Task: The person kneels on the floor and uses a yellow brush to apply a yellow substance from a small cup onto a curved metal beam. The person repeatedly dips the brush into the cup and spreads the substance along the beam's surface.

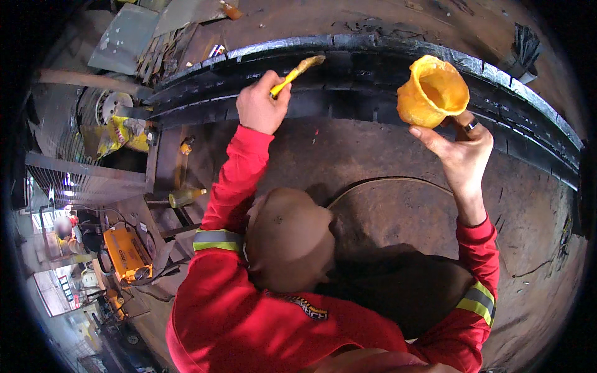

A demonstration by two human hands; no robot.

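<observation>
My left hand (261, 104) is closed round the yellow handle of a paintbrush (285, 83). Its stained bristles are at the dark face of a long black metal beam (354, 104); whether they touch it I cannot tell. On the right, my right hand (465, 148) grips a rough-rimmed yellow-orange pot (411, 104) from below and behind, thumb on the near side. The pot tilts so that its hollow inside shows, coated in the same colour; how much it holds I cannot make out. The beam runs across in front of both hands.
A thin hose or cable (385, 179) curves over the brown floor near my knee (289, 239). To the left lie a bottle (186, 198), a wire rack (87, 177) and an orange machine (126, 252). A container of dark rods (528, 53) stands at far right.
</observation>
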